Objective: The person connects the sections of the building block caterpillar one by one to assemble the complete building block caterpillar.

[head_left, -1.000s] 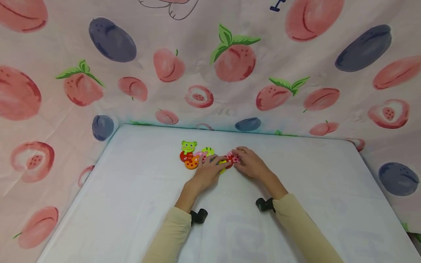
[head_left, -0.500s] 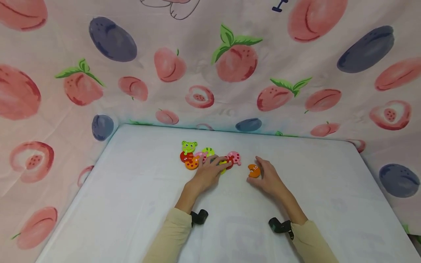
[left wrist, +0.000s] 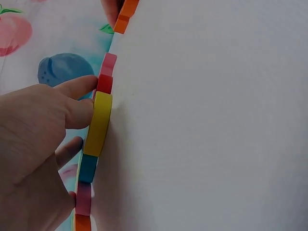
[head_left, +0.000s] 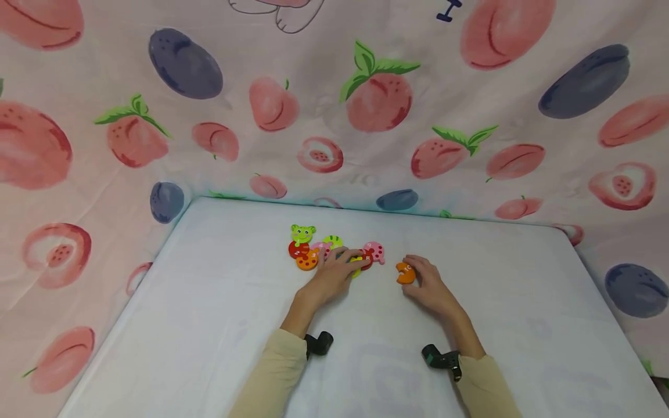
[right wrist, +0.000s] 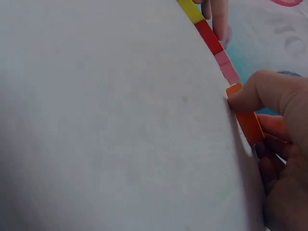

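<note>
A row of flat, rounded, colourful puzzle pieces lies on the white table, led by a green animal-face piece (head_left: pixel 302 233). Behind it come a red piece (head_left: pixel 298 249) and a spotted orange piece (head_left: pixel 306 260). My left hand (head_left: pixel 331 276) rests on the middle of the row, fingers spread, covering some pieces. Its fingertips touch the row beside the yellow piece (left wrist: pixel 100 122) in the left wrist view. A spotted pink piece (head_left: pixel 374 251) ends the row at the right. Just beyond it, my right hand (head_left: pixel 430 287) pinches a separate orange puzzle piece (head_left: pixel 405 273) between thumb and fingers.
The white-covered table (head_left: pixel 235 325) stretches around both arms. Behind it rises a fruit-print cloth (head_left: pixel 319 87), which also hangs along the left and right sides. A black wrist camera (head_left: pixel 441 357) sits on the right wrist, another camera (head_left: pixel 320 343) on the left.
My right hand has drawn back rightward from the pink end piece, and the orange piece now shows in its fingers, apart from the row. The left hand has stayed in place.
</note>
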`<action>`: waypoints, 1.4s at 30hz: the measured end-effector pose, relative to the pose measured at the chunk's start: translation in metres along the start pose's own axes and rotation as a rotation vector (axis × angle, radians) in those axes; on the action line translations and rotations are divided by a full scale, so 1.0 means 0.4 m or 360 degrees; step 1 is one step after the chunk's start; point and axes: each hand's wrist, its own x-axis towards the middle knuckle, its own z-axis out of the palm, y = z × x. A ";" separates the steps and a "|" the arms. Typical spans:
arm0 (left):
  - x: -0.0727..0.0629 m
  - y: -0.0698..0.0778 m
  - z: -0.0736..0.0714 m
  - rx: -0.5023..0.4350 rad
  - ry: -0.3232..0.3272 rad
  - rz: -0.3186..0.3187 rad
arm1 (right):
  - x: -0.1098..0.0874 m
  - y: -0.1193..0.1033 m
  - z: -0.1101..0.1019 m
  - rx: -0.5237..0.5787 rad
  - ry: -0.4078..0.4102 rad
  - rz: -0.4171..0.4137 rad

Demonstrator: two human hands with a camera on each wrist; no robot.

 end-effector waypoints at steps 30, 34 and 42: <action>0.023 0.064 0.014 -0.0060 0.0009 0.0020 | 0.043 -0.050 0.074 0.0015 0.0518 0.0267; 0.023 0.066 0.013 -0.0077 0.0011 0.0020 | 0.043 -0.054 0.077 -0.0015 0.0518 0.0282; 0.023 0.067 0.017 -0.0079 0.0029 0.0013 | 0.044 -0.052 0.082 -0.0041 0.0551 0.0289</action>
